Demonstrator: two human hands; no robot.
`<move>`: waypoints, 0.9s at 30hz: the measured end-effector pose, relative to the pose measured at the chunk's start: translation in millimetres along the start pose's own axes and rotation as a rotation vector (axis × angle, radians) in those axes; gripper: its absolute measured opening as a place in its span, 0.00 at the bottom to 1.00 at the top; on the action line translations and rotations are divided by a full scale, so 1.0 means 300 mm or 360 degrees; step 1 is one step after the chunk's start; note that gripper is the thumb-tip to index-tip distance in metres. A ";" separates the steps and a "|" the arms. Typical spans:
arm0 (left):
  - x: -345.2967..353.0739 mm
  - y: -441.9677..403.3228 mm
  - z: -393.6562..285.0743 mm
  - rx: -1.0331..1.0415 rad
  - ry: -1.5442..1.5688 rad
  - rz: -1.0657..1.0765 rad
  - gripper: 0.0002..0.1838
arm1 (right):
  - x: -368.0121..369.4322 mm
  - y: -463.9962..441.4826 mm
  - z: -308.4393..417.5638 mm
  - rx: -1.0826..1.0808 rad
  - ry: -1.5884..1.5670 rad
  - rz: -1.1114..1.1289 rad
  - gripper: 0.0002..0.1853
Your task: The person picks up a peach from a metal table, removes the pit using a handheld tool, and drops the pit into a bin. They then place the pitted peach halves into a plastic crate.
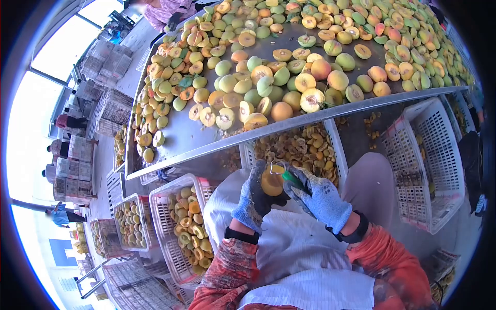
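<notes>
Person wears soiled blue gloves, black wristbands, red patterned sleeves, pale apron at five o'clock, greyish trousers at three.

Smooth metal table, matt plastic crate, rough cloth gloves, plastic handle, creased cloth apron

Faces a table strewn with fruit. Has, under the table's near rim, a middle crate with cut fruit inside; just nearer, a piece in the left hand, beside a tool in the right hand. Has a left crate with fruit inside, beyond it a second crate with more, farther left some stacked crates, and a right crate past the right knee.
</notes>
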State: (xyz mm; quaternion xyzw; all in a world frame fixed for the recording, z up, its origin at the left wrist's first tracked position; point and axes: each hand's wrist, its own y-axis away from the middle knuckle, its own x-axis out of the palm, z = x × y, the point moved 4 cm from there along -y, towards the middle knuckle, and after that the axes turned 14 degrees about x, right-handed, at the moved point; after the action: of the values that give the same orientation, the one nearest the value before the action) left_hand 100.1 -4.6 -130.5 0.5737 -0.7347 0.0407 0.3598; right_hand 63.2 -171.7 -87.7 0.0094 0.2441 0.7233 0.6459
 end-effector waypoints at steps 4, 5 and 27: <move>-0.016 0.020 -0.021 0.1247 -0.1873 0.0213 0.14 | -0.015 0.065 0.040 -0.0304 0.0392 -0.0306 0.21; -0.031 0.019 -0.003 0.1256 -0.1871 0.0189 0.14 | -0.009 0.086 0.052 -0.0362 0.0496 -0.0364 0.20; -0.055 0.249 -0.191 0.0930 0.0367 -0.0423 0.20 | 0.157 0.174 0.131 0.0259 -0.0219 0.0288 0.11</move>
State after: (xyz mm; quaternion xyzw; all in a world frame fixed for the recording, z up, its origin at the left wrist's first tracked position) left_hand 63.9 61.4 -71.3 0.7349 -0.5652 0.2669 0.2631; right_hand 19.7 -116.5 -48.2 0.1333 0.2554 0.7541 0.5902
